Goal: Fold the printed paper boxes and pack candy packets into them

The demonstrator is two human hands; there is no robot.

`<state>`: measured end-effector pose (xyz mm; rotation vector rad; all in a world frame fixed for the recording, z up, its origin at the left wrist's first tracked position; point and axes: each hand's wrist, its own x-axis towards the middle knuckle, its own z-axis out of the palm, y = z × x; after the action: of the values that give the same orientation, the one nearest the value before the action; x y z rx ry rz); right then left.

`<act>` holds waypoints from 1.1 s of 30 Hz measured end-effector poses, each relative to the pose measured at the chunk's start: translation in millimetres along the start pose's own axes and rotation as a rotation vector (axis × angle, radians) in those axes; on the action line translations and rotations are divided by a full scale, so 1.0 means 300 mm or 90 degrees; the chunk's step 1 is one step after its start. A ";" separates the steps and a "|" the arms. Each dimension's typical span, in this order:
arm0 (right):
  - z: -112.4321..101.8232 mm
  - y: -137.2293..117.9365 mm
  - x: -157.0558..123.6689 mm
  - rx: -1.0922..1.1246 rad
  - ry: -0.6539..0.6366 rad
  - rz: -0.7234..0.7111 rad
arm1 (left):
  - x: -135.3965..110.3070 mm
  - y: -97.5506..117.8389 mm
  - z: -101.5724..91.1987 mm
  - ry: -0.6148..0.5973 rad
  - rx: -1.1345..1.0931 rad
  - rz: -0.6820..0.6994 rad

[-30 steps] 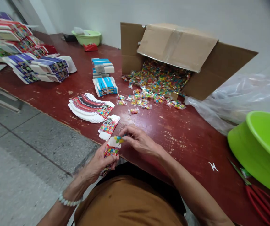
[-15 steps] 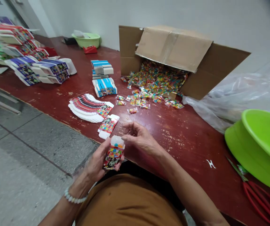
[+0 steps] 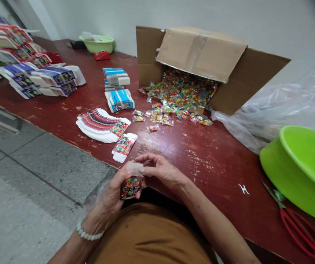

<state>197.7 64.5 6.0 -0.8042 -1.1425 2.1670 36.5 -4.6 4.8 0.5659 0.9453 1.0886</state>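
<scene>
Wrapped in my left hand [image 3: 117, 185] is a small red printed candy box [image 3: 131, 186], held upright at the table's front edge. Its white top flap [image 3: 135, 168] stands up, with my left thumb against one side. My right hand [image 3: 160, 169] has its thumb and fingertips closed at the flap's other side; some fingers pass behind it. Just beyond lies a flat red carton [image 3: 124, 145], beside a fanned stack of flat red cartons [image 3: 99, 126]. Small wrapped candies [image 3: 160, 117] are scattered farther back on the table.
A cardboard box [image 3: 201, 51] lies open on its side, spilling candy packets. Blue [image 3: 120, 99] and purple bundles [image 3: 54, 79] stand left. At right are a green basin [image 3: 292, 172], red-handled scissors [image 3: 297, 227] and plastic sheeting [image 3: 267, 106]. The red table [image 3: 201, 157] ends near my body.
My right hand has moved left onto the box's flap. The colored candies seen in the box opening are now covered, and my left thumb has come up to the flap.
</scene>
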 end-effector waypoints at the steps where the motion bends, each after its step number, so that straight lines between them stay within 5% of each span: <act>1: 0.008 0.006 0.001 -0.009 -0.002 0.002 | 0.002 -0.004 0.003 0.003 -0.002 0.000; 9: 0.037 -0.002 -0.026 -0.232 0.025 -0.186 | 0.006 0.030 0.009 -0.060 -0.129 -0.095; 13: 0.033 0.001 -0.036 -0.183 -0.015 -0.156 | 0.007 0.038 0.020 -0.028 -0.139 -0.064; 25: 0.051 -0.025 0.008 -0.031 0.046 -0.047 | 0.028 0.005 0.017 -0.045 -0.095 -0.058; 33: 0.056 -0.007 0.004 -0.051 0.072 -0.082 | 0.022 -0.007 0.025 -0.014 -0.049 -0.045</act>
<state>185.2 57.8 15.3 -0.8525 -1.1961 1.9561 44.9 1.1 4.5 0.4769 0.8939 1.0489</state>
